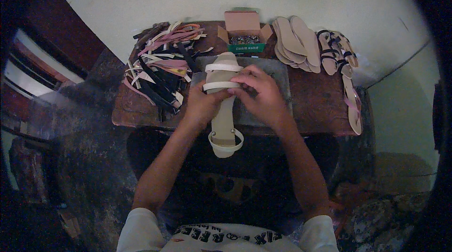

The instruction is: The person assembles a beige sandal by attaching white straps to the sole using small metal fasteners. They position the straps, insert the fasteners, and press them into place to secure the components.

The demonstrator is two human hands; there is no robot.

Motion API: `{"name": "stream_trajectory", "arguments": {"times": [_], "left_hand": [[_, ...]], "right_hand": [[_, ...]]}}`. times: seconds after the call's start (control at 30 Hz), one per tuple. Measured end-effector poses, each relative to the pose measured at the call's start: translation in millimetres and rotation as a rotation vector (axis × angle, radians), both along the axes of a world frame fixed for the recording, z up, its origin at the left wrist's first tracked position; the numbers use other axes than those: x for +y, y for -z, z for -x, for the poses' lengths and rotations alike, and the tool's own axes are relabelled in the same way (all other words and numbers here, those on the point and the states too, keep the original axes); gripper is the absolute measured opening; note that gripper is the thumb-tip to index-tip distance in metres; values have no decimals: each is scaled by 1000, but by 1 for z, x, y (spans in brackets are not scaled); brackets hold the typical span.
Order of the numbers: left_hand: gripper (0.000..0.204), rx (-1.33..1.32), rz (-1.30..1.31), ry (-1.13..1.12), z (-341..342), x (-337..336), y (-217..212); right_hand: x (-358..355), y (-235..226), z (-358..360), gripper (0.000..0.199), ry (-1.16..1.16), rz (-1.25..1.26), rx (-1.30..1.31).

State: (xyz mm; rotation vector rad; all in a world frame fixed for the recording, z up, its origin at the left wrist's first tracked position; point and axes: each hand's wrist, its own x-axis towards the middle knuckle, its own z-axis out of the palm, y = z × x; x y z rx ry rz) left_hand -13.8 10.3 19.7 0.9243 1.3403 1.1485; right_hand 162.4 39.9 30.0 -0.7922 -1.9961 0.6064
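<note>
Between my hands is a beige sandal, its toe pointing away from me and its heel over the table's near edge. Two cream straps cross its front, and a third strap loops round the heel, where round metal nail heads show. My left hand grips the sandal's left side below the second strap, fingers partly hidden underneath. My right hand pinches the right end of the second cream strap between thumb and fingers. Whether a small nail is in that pinch I cannot make out.
A dark grey slab lies on the brown wooden table. Behind it stands an open green box of small nails. Piled straps spread at left. Stacked beige soles and finished-looking black-strapped sandals lie at right, a pink-strapped sandal nearer.
</note>
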Motion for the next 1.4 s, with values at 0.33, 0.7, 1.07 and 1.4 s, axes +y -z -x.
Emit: {"name": "stream_trajectory", "arguments": {"times": [0.33,0.7,1.07,1.4], "left_hand": [[38,-73,124,42,-2,-1,3],[43,-419,-10,-171,27,20,17],[59,-509,-127,-97,10,13,7],[46,-477,-31,-26,22,19,22]], "right_hand": [[-4,-8,5,25,82,103,89],[-10,-22,-4,54,-25,716,272],[11,-9,-45,87,101,384,-135],[33,-2,-70,79,197,311,85]]}}
